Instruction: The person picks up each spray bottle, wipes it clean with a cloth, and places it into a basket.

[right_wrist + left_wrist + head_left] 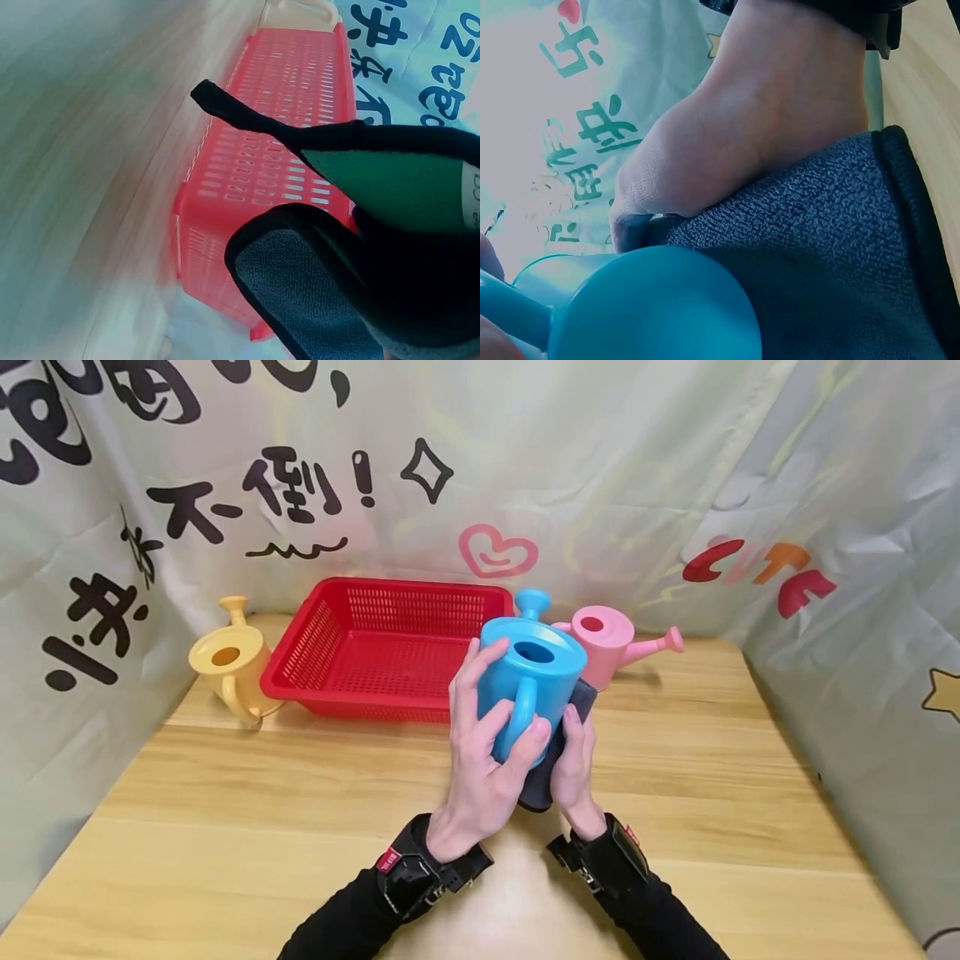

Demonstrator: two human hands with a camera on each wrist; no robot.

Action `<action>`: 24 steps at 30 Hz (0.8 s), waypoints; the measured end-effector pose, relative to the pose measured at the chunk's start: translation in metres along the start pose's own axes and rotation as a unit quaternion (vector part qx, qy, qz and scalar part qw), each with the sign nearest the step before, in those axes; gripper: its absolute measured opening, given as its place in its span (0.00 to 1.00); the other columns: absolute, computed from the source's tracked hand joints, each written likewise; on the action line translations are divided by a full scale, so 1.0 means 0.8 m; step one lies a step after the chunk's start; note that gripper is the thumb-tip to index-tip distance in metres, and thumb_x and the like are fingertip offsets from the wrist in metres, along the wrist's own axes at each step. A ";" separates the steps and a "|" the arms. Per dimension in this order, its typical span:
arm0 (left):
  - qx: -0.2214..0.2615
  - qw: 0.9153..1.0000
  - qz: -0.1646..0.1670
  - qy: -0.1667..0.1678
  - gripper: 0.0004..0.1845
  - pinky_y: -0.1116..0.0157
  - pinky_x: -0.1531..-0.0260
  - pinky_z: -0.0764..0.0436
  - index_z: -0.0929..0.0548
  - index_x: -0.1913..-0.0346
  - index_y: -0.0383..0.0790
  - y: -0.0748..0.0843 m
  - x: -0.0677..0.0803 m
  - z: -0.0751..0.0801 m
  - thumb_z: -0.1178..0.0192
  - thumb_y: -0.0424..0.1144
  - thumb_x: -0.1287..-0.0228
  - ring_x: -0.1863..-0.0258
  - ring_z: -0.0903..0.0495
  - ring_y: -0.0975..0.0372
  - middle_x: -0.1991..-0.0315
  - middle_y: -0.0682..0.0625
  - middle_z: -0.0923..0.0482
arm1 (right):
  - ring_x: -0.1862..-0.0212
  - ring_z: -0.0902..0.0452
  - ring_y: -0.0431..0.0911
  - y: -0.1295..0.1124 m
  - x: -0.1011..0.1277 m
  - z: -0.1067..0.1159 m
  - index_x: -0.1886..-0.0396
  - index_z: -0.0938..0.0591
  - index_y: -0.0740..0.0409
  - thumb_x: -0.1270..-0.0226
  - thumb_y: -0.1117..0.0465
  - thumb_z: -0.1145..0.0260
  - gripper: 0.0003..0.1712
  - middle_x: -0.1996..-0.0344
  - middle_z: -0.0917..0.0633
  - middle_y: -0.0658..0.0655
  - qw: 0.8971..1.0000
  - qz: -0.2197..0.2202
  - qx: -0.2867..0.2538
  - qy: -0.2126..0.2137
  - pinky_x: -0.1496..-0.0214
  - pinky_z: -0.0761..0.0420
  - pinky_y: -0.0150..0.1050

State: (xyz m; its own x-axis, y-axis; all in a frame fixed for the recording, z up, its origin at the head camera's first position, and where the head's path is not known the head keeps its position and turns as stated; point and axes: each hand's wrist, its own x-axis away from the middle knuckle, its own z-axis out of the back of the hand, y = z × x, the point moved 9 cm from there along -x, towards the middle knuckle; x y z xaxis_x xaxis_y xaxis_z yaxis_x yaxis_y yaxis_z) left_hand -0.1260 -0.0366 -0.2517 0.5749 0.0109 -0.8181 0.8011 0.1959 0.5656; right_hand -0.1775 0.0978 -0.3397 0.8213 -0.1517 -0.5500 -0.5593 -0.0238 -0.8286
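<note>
Showing in the head view: left hand [487, 760] is gripping the blue watering can [534, 672], fingers curled about its handle and up its near side, thumb lying across the handle's lower end. The can is sitting above and between both sets of fingers, lifted clear of the wooden table [225, 827]. Right hand [576, 768] is pressing a dark grey cloth [551, 760] against the can's right flank, fingers straight and together over the cloth. Beyond the fingertips are standing a red basket [375, 647], a yellow watering can [231, 664] to its left, and a pink watering can [607, 643] just behind the blue one.

Showing in the left wrist view: the right hand [765, 120] is lying on the cloth [840, 255], the blue can [652, 307] touching the cloth below it.

Showing in the right wrist view: the cloth [315, 292] is filling the lower right, the red basket [277, 150] lying past it; the finger state here cannot be told.
</note>
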 end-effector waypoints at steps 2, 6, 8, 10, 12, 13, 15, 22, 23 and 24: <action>-0.001 1.000 -0.002 0.000 0.24 0.40 0.28 0.37 0.24 0.72 0.35 0.000 0.000 -0.001 0.48 0.53 0.25 0.24 0.43 0.49 0.29 0.38 0.38 | 0.48 0.25 0.41 -0.002 0.000 0.001 0.35 0.30 0.63 0.20 0.55 0.61 0.25 0.48 0.22 0.46 1.000 0.004 0.004 0.002 0.41 0.26 0.32; -0.002 1.000 -0.014 0.002 0.24 0.40 0.28 0.36 0.24 0.71 0.35 0.003 0.000 -0.001 0.49 0.52 0.25 0.24 0.43 0.47 0.30 0.37 0.38 | 0.47 0.24 0.41 -0.008 0.000 0.003 0.35 0.29 0.65 0.20 0.55 0.60 0.26 0.47 0.21 0.45 1.000 0.010 0.014 0.015 0.40 0.26 0.32; -0.001 1.000 -0.019 0.004 0.24 0.40 0.28 0.36 0.24 0.71 0.35 0.005 0.000 -0.001 0.49 0.52 0.25 0.24 0.43 0.47 0.30 0.37 0.39 | 0.47 0.24 0.41 -0.009 0.001 0.006 0.35 0.29 0.66 0.21 0.56 0.60 0.26 0.48 0.20 0.44 0.999 0.013 0.022 0.024 0.41 0.26 0.32; 0.000 1.000 -0.024 0.005 0.23 0.40 0.28 0.37 0.24 0.71 0.35 0.006 0.000 -0.001 0.49 0.52 0.25 0.24 0.43 0.46 0.30 0.36 0.39 | 0.47 0.24 0.40 -0.009 0.003 0.008 0.35 0.28 0.66 0.21 0.56 0.60 0.26 0.48 0.20 0.43 0.999 0.015 0.027 0.031 0.41 0.26 0.32; 0.003 1.000 -0.028 0.006 0.23 0.40 0.27 0.38 0.24 0.71 0.35 0.008 -0.001 -0.001 0.49 0.52 0.25 0.24 0.43 0.46 0.30 0.36 0.39 | 0.47 0.24 0.40 -0.009 0.004 0.010 0.35 0.28 0.66 0.21 0.57 0.60 0.25 0.48 0.20 0.43 0.999 0.020 0.028 0.038 0.41 0.27 0.32; 0.004 1.000 -0.030 0.006 0.23 0.40 0.27 0.39 0.24 0.71 0.35 0.008 -0.001 0.000 0.49 0.52 0.25 0.25 0.42 0.46 0.30 0.36 0.39 | 0.48 0.24 0.40 -0.010 0.004 0.010 0.35 0.28 0.66 0.21 0.58 0.60 0.25 0.48 0.20 0.43 0.998 0.024 0.030 0.040 0.41 0.27 0.32; 0.006 0.999 -0.034 0.007 0.23 0.40 0.26 0.40 0.24 0.71 0.35 0.009 -0.001 0.000 0.49 0.52 0.25 0.25 0.41 0.45 0.30 0.35 0.39 | 0.48 0.24 0.40 -0.012 0.005 0.011 0.35 0.28 0.66 0.21 0.58 0.59 0.25 0.48 0.20 0.43 0.998 0.030 0.028 0.045 0.41 0.27 0.32; 0.020 0.999 -0.027 0.009 0.23 0.41 0.28 0.36 0.25 0.71 0.35 0.008 -0.001 0.001 0.48 0.52 0.25 0.25 0.42 0.46 0.30 0.35 0.40 | 0.47 0.24 0.41 -0.018 0.006 0.011 0.35 0.28 0.67 0.22 0.59 0.58 0.25 0.48 0.19 0.43 0.997 0.047 0.024 0.058 0.40 0.26 0.32; 0.021 0.999 -0.026 0.009 0.23 0.41 0.28 0.36 0.25 0.71 0.35 0.008 -0.001 0.001 0.48 0.52 0.25 0.24 0.43 0.46 0.30 0.35 0.40 | 0.46 0.24 0.41 -0.019 0.006 0.010 0.35 0.28 0.67 0.22 0.59 0.58 0.25 0.47 0.20 0.43 0.997 0.048 0.025 0.059 0.39 0.27 0.32; 0.023 0.999 -0.024 0.009 0.23 0.41 0.28 0.35 0.25 0.71 0.35 0.008 -0.001 0.001 0.48 0.52 0.25 0.24 0.43 0.46 0.30 0.35 0.40 | 0.46 0.24 0.41 -0.019 0.006 0.010 0.34 0.28 0.67 0.22 0.59 0.58 0.26 0.47 0.20 0.44 0.997 0.049 0.025 0.060 0.39 0.27 0.33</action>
State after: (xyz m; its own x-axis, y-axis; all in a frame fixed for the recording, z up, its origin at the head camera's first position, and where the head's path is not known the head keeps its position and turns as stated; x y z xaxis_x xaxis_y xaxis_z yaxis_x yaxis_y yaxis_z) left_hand -0.1212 -0.0360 -0.2475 0.5323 0.0203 -0.8463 0.8351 0.1514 0.5288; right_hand -0.1639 0.1056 -0.3307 0.7420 -0.2679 -0.6146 -0.6272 0.0467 -0.7775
